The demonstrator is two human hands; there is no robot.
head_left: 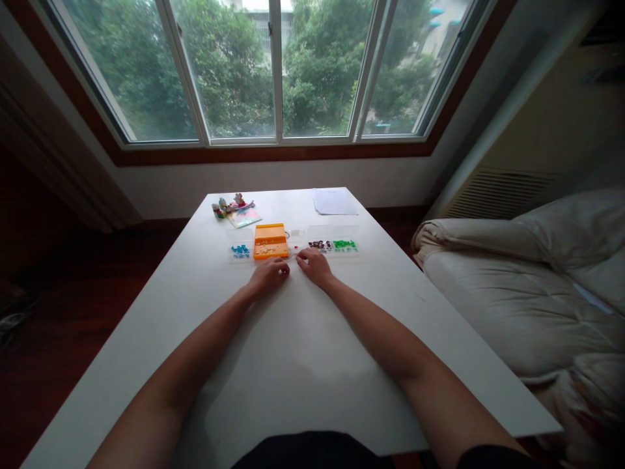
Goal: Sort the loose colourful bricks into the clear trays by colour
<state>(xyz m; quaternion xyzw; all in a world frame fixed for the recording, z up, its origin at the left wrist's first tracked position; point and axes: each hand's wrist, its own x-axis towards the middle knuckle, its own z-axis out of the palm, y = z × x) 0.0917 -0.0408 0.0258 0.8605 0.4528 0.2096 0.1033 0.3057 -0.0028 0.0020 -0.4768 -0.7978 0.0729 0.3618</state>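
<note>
Both your hands sit on the white bench (195, 312), right in front of the small orange plastic box (270, 241). Your left hand (268, 275) is loosely curled, fingertips just short of the box. Your right hand (315, 265) pinches something tiny beside it; honestly can't tell what. A clear tray of green and dark beads (334, 245) sits just right.

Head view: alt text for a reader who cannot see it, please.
Both hands, left hand and right hand, rest on a white table before an orange tray and clear boxes of small coloured pieces, below a window.
</note>
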